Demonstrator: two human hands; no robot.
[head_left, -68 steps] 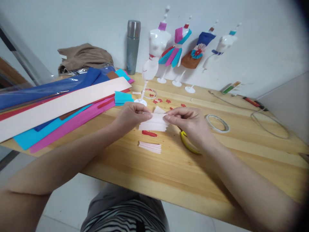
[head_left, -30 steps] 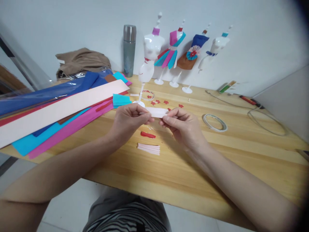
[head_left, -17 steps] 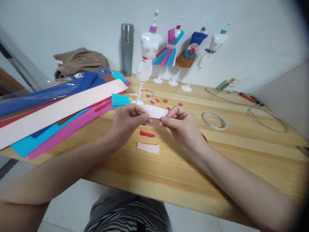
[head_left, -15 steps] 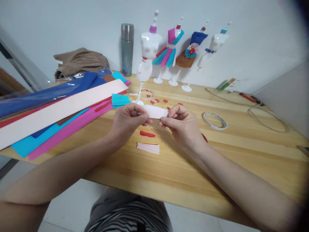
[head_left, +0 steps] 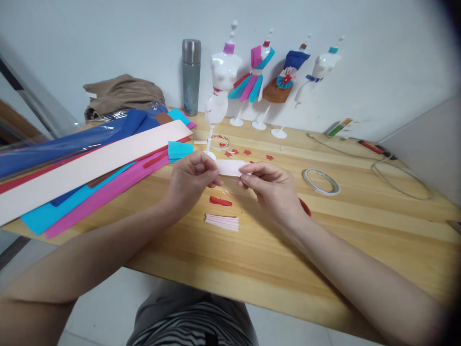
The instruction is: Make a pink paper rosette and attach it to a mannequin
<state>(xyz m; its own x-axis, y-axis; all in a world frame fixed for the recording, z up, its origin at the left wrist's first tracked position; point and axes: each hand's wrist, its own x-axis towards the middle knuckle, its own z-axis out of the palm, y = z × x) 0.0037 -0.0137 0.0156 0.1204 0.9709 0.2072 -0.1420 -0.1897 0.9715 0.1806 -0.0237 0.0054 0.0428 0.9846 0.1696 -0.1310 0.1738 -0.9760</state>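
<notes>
A small pale pink strip of crepe paper (head_left: pixel 229 167) is stretched between my two hands above the table. My left hand (head_left: pixel 192 181) pinches its left end between thumb and fingers. At its other end, my right hand (head_left: pixel 272 185) has thumb and forefinger closed on the strip. Nearer to me on the wood lie a gathered red piece (head_left: pixel 221 201) and a pleated pale pink piece (head_left: pixel 222 222). Behind the hands, a white mini mannequin (head_left: pixel 216 110) with a pink neck band stands upright. Several red paper flowers (head_left: pixel 247 152) lie scattered beyond the strip.
Coloured crepe sheets (head_left: pixel 97 168) cover the table's left side, near a brown cloth (head_left: pixel 124 95) and a flask (head_left: pixel 191 79). Three more mini mannequins, one in a blue top (head_left: pixel 296 58), stand by the wall. A tape roll (head_left: pixel 321 181) and a cable (head_left: pixel 399 190) lie right.
My right fingers have shifted slightly left along the paper strip and now overlap more of its right end. The left hand keeps its pinch. The view has tilted up a little.
</notes>
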